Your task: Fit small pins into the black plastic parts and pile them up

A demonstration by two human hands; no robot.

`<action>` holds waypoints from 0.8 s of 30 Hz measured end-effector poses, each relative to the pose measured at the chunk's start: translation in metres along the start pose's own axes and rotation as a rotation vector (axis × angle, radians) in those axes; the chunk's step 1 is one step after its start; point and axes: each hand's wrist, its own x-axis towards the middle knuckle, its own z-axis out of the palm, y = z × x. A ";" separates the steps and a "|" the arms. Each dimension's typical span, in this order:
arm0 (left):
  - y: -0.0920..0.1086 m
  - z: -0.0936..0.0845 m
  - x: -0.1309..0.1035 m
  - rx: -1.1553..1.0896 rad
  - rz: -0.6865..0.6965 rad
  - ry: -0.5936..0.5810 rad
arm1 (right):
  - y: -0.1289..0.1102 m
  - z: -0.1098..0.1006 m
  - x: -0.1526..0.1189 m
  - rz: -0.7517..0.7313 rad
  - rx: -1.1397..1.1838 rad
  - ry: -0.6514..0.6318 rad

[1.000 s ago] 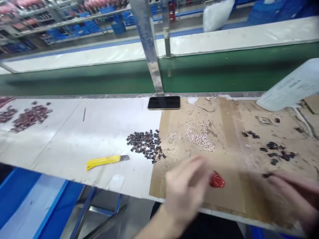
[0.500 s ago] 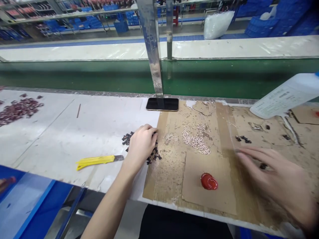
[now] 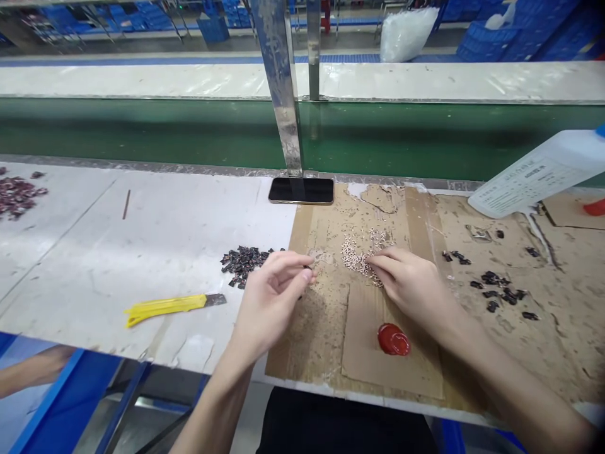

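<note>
My left hand is raised just right of a pile of small black pieces, thumb and fingers pinched on one small black piece. Fingertips of my right hand are pressed together at a scatter of tiny pale pink pieces on the cardboard; whatever is between them is hidden. Below the right hand, a square of cardboard carries a glossy red blob. Farther right lies a loose group of small black pieces.
A yellow utility knife with its blade out lies on the white table at left. A phone rests by the metal post. A white bottle leans at far right. Dark red pieces lie far left; another person's arm shows lower left.
My right hand has moved left from the right-hand black pieces to the pale pink pieces. My left hand has lifted off the black pile, turned, and now pinches a black piece.
</note>
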 end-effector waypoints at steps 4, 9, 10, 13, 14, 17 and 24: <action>0.005 0.019 -0.020 -0.130 0.016 0.096 | -0.006 -0.010 0.000 0.106 0.166 0.080; 0.020 0.044 -0.035 -0.278 0.027 0.145 | -0.008 -0.024 -0.020 0.326 0.492 0.231; 0.025 0.049 -0.038 -0.315 0.036 0.137 | -0.010 -0.027 -0.026 0.358 0.567 0.242; 0.041 0.064 -0.043 -0.324 0.161 0.099 | -0.024 -0.032 -0.043 0.419 0.736 0.238; 0.045 0.069 -0.044 -0.296 0.228 0.087 | -0.030 -0.033 -0.047 0.449 0.804 0.227; 0.050 0.081 -0.043 -0.168 0.415 0.076 | -0.049 -0.036 -0.051 0.570 1.135 0.191; 0.041 0.073 -0.048 0.165 0.661 0.041 | -0.060 -0.043 -0.069 0.545 1.113 0.210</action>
